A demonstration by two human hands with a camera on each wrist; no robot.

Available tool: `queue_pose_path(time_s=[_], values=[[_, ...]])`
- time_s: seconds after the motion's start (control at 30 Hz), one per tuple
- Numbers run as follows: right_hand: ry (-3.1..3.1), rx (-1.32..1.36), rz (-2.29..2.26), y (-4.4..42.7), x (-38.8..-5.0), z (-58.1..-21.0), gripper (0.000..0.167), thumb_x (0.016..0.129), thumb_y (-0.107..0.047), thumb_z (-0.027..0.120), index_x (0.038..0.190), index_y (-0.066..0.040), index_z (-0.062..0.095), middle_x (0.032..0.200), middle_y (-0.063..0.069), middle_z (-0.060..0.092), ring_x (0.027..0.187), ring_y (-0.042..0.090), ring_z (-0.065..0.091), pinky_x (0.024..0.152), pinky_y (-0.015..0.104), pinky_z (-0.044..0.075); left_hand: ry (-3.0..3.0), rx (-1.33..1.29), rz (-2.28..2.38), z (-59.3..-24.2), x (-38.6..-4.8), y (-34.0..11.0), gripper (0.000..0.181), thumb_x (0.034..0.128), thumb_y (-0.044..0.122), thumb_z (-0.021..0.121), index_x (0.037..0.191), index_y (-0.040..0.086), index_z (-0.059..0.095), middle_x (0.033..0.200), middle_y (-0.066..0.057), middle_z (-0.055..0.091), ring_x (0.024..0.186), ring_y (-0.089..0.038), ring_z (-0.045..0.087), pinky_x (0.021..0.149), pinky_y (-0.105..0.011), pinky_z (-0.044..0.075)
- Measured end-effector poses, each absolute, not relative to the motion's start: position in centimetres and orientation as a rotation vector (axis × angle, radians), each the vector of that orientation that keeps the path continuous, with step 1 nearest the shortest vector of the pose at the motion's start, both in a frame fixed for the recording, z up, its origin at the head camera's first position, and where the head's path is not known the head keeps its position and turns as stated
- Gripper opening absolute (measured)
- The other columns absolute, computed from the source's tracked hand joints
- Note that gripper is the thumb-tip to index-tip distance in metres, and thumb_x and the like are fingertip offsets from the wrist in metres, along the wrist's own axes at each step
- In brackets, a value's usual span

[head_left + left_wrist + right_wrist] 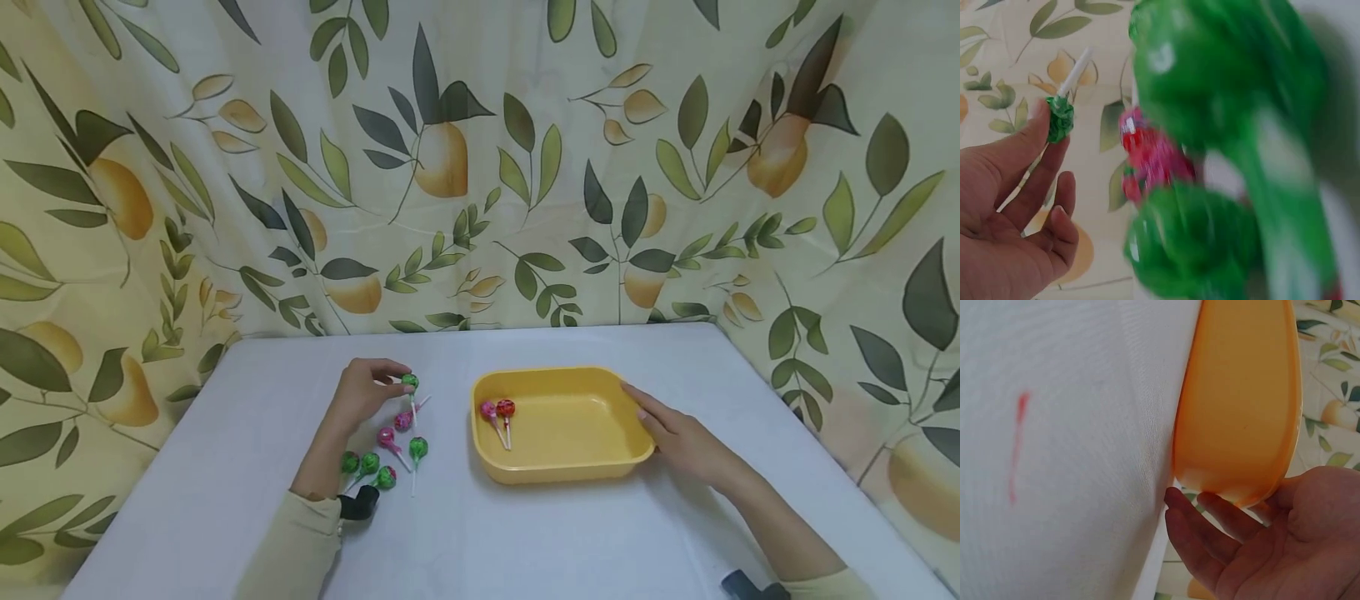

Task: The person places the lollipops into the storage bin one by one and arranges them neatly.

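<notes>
Between thumb and index finger, the left hand [364,395] [1022,194] pinches a green lollipop [409,381] [1060,119] by its wrapped head. Its white stick points down in the head view. Near that hand on the table lie pink lollipops [386,437] [1160,159] and several green ones [418,448] [1191,240]. The right hand [686,442] [1266,537] rests on the right end of a yellow tray [562,472] [1238,400], thumb at the rim and fingers against the outer wall. Inside the tray, at its left, are a pink lollipop [489,409] and a red lollipop [506,407].
A white-covered table [480,542] carries everything. Behind it and at both sides hangs a curtain [480,217] with fruit and leaf patterns. A red mark [1019,444] shows on the white cloth in the right wrist view.
</notes>
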State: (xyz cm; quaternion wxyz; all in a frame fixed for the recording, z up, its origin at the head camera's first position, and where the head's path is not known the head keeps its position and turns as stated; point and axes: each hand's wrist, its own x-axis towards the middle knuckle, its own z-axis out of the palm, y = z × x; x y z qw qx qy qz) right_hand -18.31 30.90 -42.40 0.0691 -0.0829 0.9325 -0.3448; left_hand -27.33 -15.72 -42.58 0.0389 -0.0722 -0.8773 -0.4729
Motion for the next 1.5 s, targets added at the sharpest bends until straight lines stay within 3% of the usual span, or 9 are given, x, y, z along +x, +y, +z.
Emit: queue_pose_path(time_s=[0.57, 1.5], values=[[2.799, -0.241, -1.059, 31.1, -18.3, -42.3, 0.057, 0.114, -0.035, 0.037, 0.166, -0.015, 0.025, 0.164, 0.023, 0.030, 0.145, 0.051, 0.032, 0.106, 0.067, 0.037, -2.735, -0.252, -1.487, -41.1, -28.1, -10.0, 0.021, 0.0850, 0.014, 0.088, 0.105, 0.018, 0.083, 0.100, 0.005, 0.073, 0.099, -0.022, 0.060, 0.079, -0.035, 0.052], [2.799, -0.237, -1.060, 30.7, -18.1, -42.1, 0.057, 0.114, -0.036, 0.039, 0.166, -0.016, 0.025, 0.163, 0.024, 0.030, 0.144, 0.051, 0.032, 0.106, 0.068, 0.036, -2.781, -0.381, -1.461, -40.0, -28.0, -6.2, 0.023, 0.0881, 0.014, 0.085, 0.111, 0.011, 0.082, 0.112, 0.000, 0.074, 0.107, -0.026, 0.062, 0.082, -0.038, 0.053]])
